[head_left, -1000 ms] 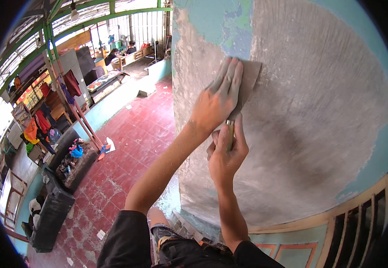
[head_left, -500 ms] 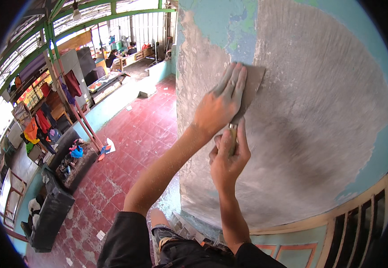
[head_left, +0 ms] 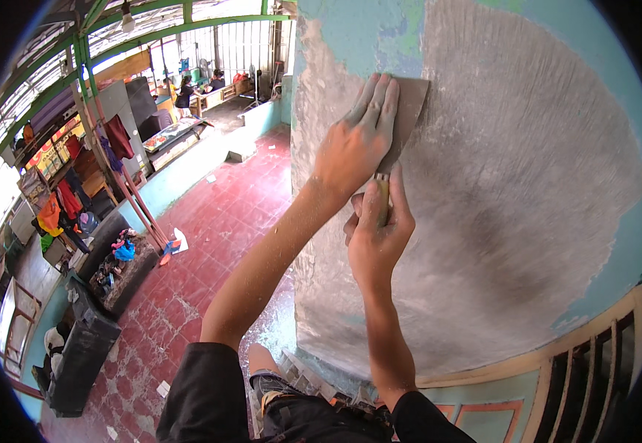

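Note:
A putty knife with a wide metal blade lies against the wall, blade upward. My right hand is closed around its short handle from below. My left hand lies over the blade's left side, fingers stretched out flat and pressing on it, dusted grey. Under the blade is a broad scraped grey patch of wall, streaked with scratch marks and darker low on the right. Flaking light-blue paint borders it at the top, close to the blade's edge.
The wall's left corner drops to a dusty red tiled floor with scattered flakes. A barred window is at lower right. Black sofas, a low ledge and hanging clothes stand left. People are in the far background.
Both hands and the putty knife have moved up the wall and slightly left, toward the remaining blue paint. The grips look the same.

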Available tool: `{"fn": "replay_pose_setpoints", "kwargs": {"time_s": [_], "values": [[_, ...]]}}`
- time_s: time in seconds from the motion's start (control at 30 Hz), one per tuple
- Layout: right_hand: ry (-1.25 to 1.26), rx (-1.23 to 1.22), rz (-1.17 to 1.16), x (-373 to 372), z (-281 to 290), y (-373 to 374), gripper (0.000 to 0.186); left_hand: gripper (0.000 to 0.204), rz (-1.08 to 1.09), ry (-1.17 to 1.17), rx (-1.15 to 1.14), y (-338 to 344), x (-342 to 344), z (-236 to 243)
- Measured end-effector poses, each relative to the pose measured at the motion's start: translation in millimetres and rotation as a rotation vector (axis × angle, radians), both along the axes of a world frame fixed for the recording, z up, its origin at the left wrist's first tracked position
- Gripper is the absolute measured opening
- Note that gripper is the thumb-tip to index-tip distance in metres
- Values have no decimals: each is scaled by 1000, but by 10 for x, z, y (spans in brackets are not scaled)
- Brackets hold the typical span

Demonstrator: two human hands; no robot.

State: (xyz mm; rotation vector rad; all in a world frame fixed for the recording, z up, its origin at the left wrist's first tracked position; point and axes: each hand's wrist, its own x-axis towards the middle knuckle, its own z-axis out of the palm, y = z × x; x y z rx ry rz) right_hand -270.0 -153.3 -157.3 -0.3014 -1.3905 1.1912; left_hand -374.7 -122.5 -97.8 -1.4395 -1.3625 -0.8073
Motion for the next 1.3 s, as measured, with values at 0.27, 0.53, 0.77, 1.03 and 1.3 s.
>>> {"fn": "replay_pose_setpoints", "kwargs": {"time_s": [0.27,0.53,0.77,1.03,1.3], "values": [[63,49,-22,-156,174,21,50,56,29,27,53,15,-79,144],[23,28,59,-19,202,85,48,54,90,39,99,75,-102,158],[-422,286,-133,656,-893,124,50,72,-127,-258,-183,-352,88,-919],[-812,157,1,1981,-1843,168,52,69,-117,-1162,-1021,-1227,-202,-3242],[-116,-329,286,1055,-664,13,48,57,-273,-263,-182,-455,595,-1171]]}}
